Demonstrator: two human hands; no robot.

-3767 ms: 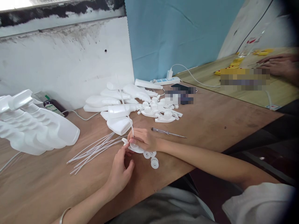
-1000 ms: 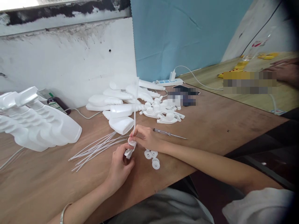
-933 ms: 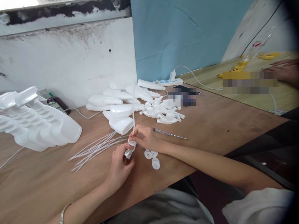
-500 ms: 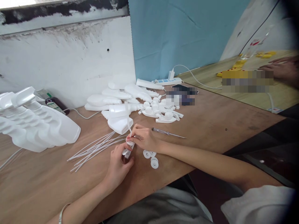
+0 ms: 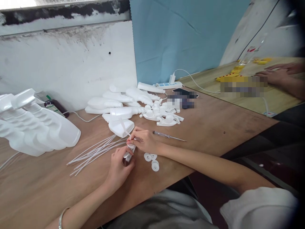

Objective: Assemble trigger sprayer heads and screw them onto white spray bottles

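Low over the brown table, my left hand (image 5: 119, 163) is closed around a small white spray head (image 5: 128, 156), its fingers covering part of it. My right hand (image 5: 144, 140) pinches the near end of a thin white dip tube (image 5: 124, 128) against the top of that spray head. The tube's free end rises up and away; whether its lower end is seated is hidden by my fingers. Several white washers (image 5: 155, 165) lie just right of the spray head. Beyond my right wrist rests a screwdriver (image 5: 169, 136) with a clear handle.
Loose dip tubes (image 5: 95, 153) lie left of my hands. White bottles (image 5: 116, 103) and a pile of spray heads (image 5: 166, 116) lie behind them. More bottles (image 5: 45, 127) stand at left. A power strip (image 5: 168, 85) is at the back. Another person's hands (image 5: 276, 74) are at the right table.
The free end of the dip tube has tipped to the left and lower. Both hands keep their hold, and the whole view has shifted slightly.
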